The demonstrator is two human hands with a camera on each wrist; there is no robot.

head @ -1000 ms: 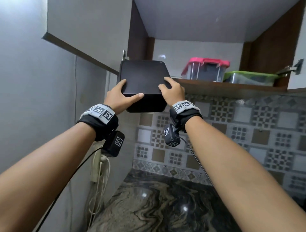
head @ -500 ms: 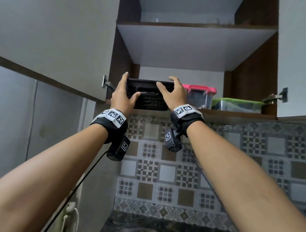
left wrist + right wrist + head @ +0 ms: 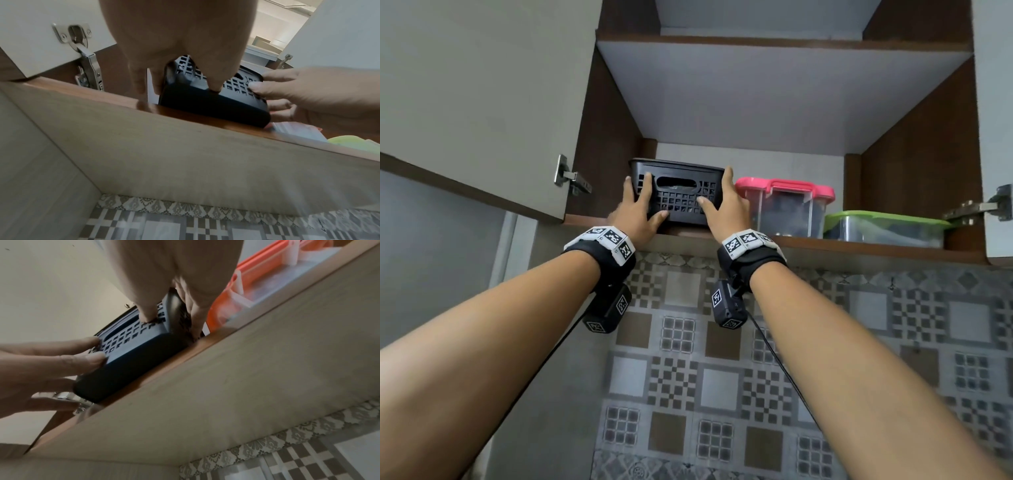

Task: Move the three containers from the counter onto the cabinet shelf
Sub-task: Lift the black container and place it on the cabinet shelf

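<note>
The black basket (image 3: 677, 196) is set on the cabinet shelf (image 3: 859, 247) at its left end, close to the front edge, and is held between both hands: the left hand (image 3: 639, 210) is wrapped round its left corner with the thumb laid on the perforated front, and the right hand (image 3: 723, 205) is wrapped round the right corner, its thumb also pressed on the front. The pink-lidded container (image 3: 786, 205) stands just beside the basket on the right, with the right hand's fingers slipped between the two; the green-lidded container (image 3: 883, 228) sits further right. If the basket is released here, a tip off the edge could be feared, since how much of its base is carried by the shelf cannot be told. If it is pushed back askew, the pink-lidded container could be knocked or the fingers pinched against it. The open door's hinge (image 3: 570, 178) could be struck by the left hand as it is withdrawn.
</note>
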